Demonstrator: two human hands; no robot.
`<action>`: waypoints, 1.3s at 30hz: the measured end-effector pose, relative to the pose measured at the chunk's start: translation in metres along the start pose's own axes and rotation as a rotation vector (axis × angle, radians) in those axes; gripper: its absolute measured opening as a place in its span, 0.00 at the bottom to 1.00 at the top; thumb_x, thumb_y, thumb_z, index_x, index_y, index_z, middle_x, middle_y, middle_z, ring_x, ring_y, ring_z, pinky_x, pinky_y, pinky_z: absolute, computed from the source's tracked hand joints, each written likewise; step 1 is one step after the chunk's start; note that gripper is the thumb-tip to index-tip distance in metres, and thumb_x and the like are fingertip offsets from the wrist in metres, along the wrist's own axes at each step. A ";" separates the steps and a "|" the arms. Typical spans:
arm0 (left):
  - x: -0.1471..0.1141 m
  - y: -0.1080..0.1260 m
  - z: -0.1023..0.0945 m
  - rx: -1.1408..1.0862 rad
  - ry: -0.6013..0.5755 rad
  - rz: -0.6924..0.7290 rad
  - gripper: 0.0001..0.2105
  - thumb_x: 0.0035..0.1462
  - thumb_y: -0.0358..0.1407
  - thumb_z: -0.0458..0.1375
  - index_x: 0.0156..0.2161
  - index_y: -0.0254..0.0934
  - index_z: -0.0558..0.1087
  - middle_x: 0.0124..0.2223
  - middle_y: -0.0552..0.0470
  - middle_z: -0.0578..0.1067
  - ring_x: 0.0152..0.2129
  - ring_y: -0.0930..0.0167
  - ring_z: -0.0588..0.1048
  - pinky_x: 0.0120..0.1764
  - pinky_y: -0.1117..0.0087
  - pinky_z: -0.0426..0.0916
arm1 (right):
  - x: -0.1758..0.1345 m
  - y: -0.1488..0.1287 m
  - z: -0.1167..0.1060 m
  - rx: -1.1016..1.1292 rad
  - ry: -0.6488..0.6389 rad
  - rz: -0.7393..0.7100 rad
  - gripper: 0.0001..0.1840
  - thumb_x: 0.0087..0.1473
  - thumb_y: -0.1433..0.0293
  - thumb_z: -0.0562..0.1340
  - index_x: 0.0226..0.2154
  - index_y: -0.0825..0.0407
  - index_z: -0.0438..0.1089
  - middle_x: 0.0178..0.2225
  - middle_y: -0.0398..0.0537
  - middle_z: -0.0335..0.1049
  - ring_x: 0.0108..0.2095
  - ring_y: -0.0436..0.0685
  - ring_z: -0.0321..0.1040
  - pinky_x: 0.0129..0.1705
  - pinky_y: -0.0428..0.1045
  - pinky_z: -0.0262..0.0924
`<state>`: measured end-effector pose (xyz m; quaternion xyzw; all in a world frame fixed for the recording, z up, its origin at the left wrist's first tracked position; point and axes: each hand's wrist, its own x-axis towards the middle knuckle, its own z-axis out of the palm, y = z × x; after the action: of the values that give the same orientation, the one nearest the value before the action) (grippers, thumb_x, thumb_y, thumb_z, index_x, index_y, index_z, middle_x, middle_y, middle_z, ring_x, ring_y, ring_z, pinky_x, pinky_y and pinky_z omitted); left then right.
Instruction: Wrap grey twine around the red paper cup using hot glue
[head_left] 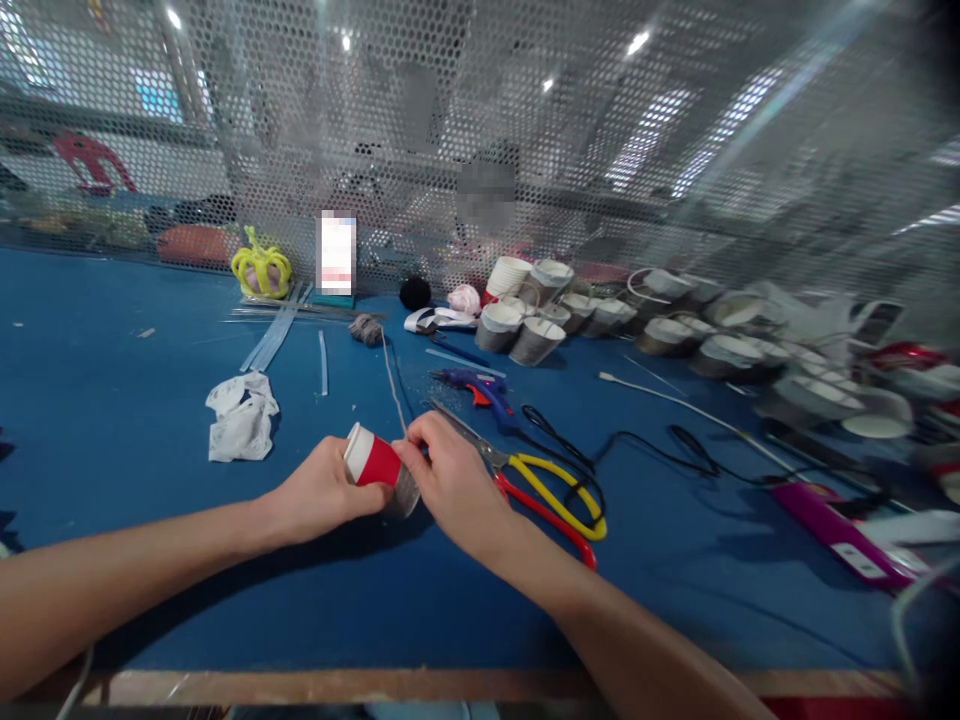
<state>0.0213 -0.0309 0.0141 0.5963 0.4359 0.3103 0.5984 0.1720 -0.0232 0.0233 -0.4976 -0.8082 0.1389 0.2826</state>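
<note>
A red paper cup with a white rim lies tilted in my left hand, whose fingers and thumb wrap around it. Grey yarn covers the cup's lower end. From there the strand runs up the table to a small grey yarn ball. My right hand pinches the strand at the cup's wrapped end. Just right of that hand lie scissors with red and yellow handles, and a blue hot glue gun rests above them.
Several grey-wrapped cups stand at the back right. A purple power strip and black cable lie at the right. Crumpled white lace, clear glue sticks and a yellow crown-shaped piece are at the left, before a perforated metal screen.
</note>
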 end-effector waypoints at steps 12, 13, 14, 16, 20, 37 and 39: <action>0.003 -0.004 0.000 0.002 0.012 -0.014 0.04 0.37 0.30 0.53 0.19 0.32 0.61 0.17 0.60 0.58 0.15 0.80 0.54 0.19 0.78 0.50 | 0.001 0.000 -0.001 0.000 -0.015 0.007 0.08 0.51 0.71 0.51 0.22 0.52 0.53 0.24 0.42 0.56 0.25 0.50 0.55 0.28 0.46 0.52; 0.003 -0.003 0.000 0.009 0.015 -0.020 0.04 0.37 0.30 0.53 0.20 0.32 0.61 0.17 0.60 0.58 0.15 0.80 0.55 0.19 0.78 0.50 | 0.001 0.000 -0.001 0.005 -0.017 0.009 0.08 0.51 0.70 0.51 0.22 0.52 0.54 0.24 0.42 0.56 0.25 0.50 0.55 0.28 0.46 0.52; 0.003 -0.003 0.000 0.017 0.017 -0.024 0.04 0.37 0.30 0.53 0.19 0.32 0.61 0.17 0.60 0.58 0.15 0.80 0.54 0.19 0.78 0.50 | 0.002 0.001 -0.001 0.012 -0.017 0.010 0.08 0.52 0.70 0.51 0.22 0.52 0.55 0.24 0.43 0.57 0.25 0.50 0.56 0.28 0.46 0.52; 0.002 -0.002 0.000 0.025 0.011 -0.022 0.04 0.37 0.30 0.53 0.19 0.33 0.60 0.16 0.60 0.57 0.15 0.80 0.54 0.18 0.78 0.49 | 0.002 0.002 -0.002 0.040 -0.012 0.014 0.08 0.52 0.69 0.51 0.23 0.53 0.57 0.24 0.43 0.58 0.26 0.50 0.57 0.30 0.46 0.53; 0.002 -0.002 -0.001 0.007 -0.022 0.001 0.05 0.37 0.29 0.53 0.19 0.33 0.58 0.16 0.61 0.55 0.15 0.80 0.53 0.18 0.78 0.48 | 0.004 0.004 -0.004 0.177 -0.055 0.053 0.12 0.54 0.68 0.48 0.26 0.54 0.62 0.27 0.45 0.63 0.29 0.50 0.60 0.33 0.46 0.55; -0.007 -0.004 0.003 0.025 -0.321 0.065 0.07 0.40 0.27 0.51 0.18 0.34 0.56 0.16 0.61 0.56 0.13 0.82 0.53 0.16 0.79 0.48 | 0.003 -0.006 -0.010 0.665 -0.355 -0.045 0.16 0.56 0.67 0.47 0.47 0.52 0.55 0.44 0.49 0.66 0.43 0.50 0.62 0.43 0.49 0.57; -0.006 -0.004 0.002 0.007 -0.304 0.051 0.07 0.39 0.27 0.52 0.18 0.34 0.56 0.15 0.62 0.55 0.13 0.82 0.52 0.16 0.79 0.47 | 0.008 -0.004 -0.009 0.518 -0.291 -0.045 0.17 0.56 0.67 0.46 0.48 0.52 0.54 0.42 0.50 0.67 0.41 0.51 0.64 0.43 0.50 0.57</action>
<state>0.0202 -0.0378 0.0109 0.6491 0.3263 0.2302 0.6474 0.1719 -0.0186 0.0350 -0.3656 -0.7887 0.4041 0.2846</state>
